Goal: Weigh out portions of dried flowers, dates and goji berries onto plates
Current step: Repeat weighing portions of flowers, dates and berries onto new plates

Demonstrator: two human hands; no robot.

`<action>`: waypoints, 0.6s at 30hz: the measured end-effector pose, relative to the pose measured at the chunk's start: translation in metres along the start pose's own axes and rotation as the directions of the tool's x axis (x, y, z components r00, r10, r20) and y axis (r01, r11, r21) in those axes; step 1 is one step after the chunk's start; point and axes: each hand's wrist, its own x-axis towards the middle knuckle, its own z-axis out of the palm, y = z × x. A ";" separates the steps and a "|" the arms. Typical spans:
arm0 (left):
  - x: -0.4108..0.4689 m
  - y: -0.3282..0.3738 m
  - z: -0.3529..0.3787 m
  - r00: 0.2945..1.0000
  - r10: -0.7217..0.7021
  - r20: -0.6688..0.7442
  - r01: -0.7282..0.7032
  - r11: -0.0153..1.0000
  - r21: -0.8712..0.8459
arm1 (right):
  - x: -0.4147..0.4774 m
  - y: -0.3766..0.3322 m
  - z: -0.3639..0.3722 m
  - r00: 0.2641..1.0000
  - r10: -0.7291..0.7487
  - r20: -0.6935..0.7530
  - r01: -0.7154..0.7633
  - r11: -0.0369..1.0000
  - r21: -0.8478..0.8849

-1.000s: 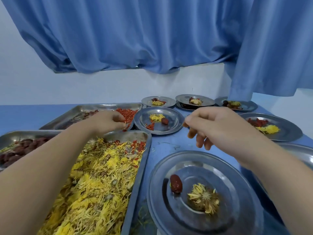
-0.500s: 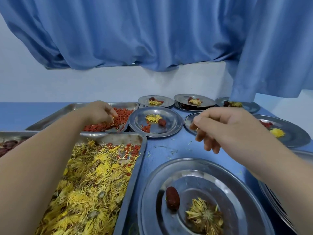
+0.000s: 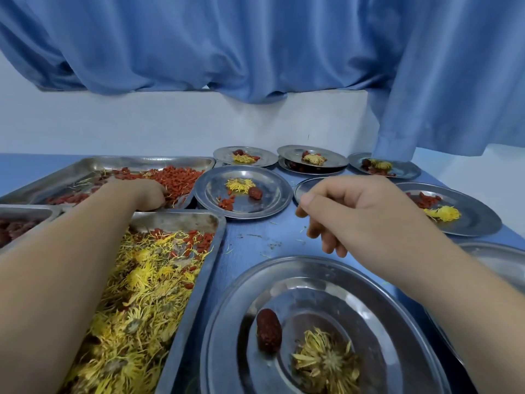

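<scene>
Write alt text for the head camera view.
A person's left hand is in a steel tray of goji berries while the right hand hovers over the table, fingers loosely curled, beyond a near plate holding one date and a dried flower. Other filled plates sit farther back below a blue curtain.

Blue curtain hangs over white wall; blue table below.

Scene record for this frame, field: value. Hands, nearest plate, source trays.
left hand: in the rectangular steel tray of red goji berries, fingers buried, grip hidden
right hand: hovering over the blue table, loosely curled, nothing visible in it
nearest round steel plate: one dark red date, one dried yellow flower, no goji
rectangular steel tray of yellow dried flowers: near left, some stray goji on top
</scene>
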 end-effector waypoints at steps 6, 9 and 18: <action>-0.008 0.001 -0.005 0.999 0.015 -0.049 -0.019 0.996 -0.088 | -0.001 -0.001 0.002 1.000 0.010 0.015 -0.010 1.000 0.007; -0.012 -0.004 -0.007 0.999 0.025 -0.045 -0.031 0.991 -0.130 | -0.002 -0.004 0.001 1.000 0.010 0.028 -0.010 1.000 0.006; -0.009 -0.026 -0.010 0.999 -0.029 -0.027 0.020 0.961 -0.276 | -0.005 -0.010 -0.001 1.000 0.015 0.025 -0.015 1.000 0.011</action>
